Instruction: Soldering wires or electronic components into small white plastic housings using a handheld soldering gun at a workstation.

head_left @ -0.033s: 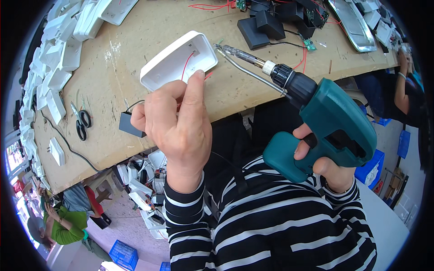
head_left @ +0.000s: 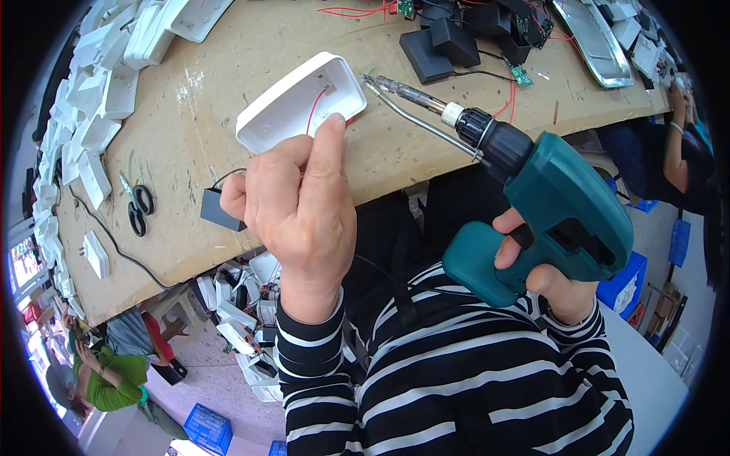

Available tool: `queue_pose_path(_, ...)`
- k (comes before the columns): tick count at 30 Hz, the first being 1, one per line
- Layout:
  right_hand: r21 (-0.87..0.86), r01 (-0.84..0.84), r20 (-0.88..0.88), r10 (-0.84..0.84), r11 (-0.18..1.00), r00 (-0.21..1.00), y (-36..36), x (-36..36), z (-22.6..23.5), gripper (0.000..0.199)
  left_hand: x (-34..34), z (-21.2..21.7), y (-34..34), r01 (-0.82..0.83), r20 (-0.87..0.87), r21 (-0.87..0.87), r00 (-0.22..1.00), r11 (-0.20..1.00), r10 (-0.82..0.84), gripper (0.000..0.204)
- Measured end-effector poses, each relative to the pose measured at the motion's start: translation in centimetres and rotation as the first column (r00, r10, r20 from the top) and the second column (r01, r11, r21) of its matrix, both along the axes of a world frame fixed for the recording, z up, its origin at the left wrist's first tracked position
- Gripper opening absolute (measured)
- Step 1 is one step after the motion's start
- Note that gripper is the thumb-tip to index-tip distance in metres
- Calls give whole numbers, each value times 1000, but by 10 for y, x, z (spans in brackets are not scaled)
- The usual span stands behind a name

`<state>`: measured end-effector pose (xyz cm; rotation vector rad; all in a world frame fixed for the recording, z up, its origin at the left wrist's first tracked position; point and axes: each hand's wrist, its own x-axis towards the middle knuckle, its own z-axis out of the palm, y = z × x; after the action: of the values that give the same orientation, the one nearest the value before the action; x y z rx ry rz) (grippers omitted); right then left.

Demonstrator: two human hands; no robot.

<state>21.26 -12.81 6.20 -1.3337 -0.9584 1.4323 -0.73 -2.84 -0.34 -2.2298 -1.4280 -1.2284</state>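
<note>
My left hand [head_left: 300,201] is closed over the near side of a white plastic housing [head_left: 262,114] on the table. A thin red wire [head_left: 313,110] rises from inside the housing and runs into my pinched fingers, whose tips are partly hidden. A bit of red shows just past my index fingertip. My right hand [head_left: 536,258] grips the handle of a green soldering gun [head_left: 570,205]. Its metal tip and the curved tube beside it point left, just off the housing's right end. A dark grey box [head_left: 220,209] with a black cable lies beside my left hand.
Black-handled scissors [head_left: 138,207] and a white plug-shaped piece [head_left: 96,254] lie at left. White housings [head_left: 99,83] pile along the far left. Black boxes [head_left: 437,49] with circuit boards and a metal tray [head_left: 597,45] sit at the back right. Other people are nearby.
The red wire end by my left index finger has shifted slightly and shows less. The soldering gun and housing stay in place.
</note>
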Motion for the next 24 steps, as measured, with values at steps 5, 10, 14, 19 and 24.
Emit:
queue_pose_path(5,-27,6,-13,-7,1000,1000,1,1,1,85,-1,3,0,0,38,-23,999,1000,1,29)
queue_pose_path(10,34,-72,17,72,997,997,3,6,-3,81,5,10,4,-117,23,-34,993,993,118,21)
queue_pose_path(14,-13,-94,6,94,996,996,4,5,-4,81,7,10,16,-183,-34,24,982,983,184,12)
queue_pose_path(19,-13,-139,11,140,990,990,8,6,-9,77,7,5,26,-202,-64,-8,977,979,201,7)
queue_pose_path(24,56,-208,50,206,976,977,11,7,-16,76,9,0,32,-185,-32,-39,983,982,184,5)
